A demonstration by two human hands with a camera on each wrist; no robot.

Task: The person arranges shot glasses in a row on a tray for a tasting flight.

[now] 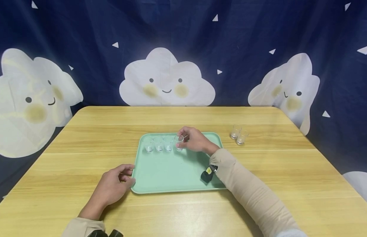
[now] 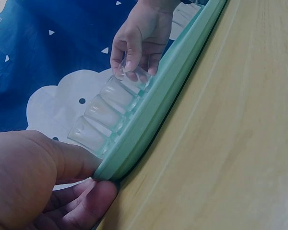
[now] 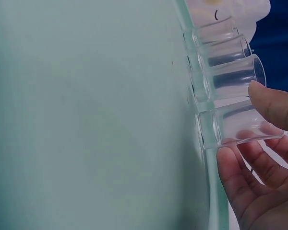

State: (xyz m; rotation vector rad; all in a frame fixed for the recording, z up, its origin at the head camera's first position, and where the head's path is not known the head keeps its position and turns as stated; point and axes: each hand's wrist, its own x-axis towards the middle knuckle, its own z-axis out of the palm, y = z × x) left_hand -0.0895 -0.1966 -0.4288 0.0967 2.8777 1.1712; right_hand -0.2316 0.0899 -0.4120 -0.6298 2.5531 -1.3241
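Note:
A light green tray (image 1: 168,174) lies on the wooden table. My left hand (image 1: 113,185) holds its left edge, thumb over the rim and fingers curled beside and beneath it, as the left wrist view shows. Three small clear shot glasses (image 1: 158,144) stand upright in a row along the tray's far side. At the right end of that row, my right hand (image 1: 195,140) grips another clear shot glass (image 3: 237,120) between thumb and fingers. Its thick base is right at the tray surface, close beside the neighbouring glass (image 3: 230,79).
Two more clear shot glasses, a farther one (image 1: 235,132) and a nearer one (image 1: 242,138), stand close together on the table (image 1: 275,158), right of the tray. A dark blue curtain (image 1: 183,26) with smiling white clouds hangs behind the table's far edge.

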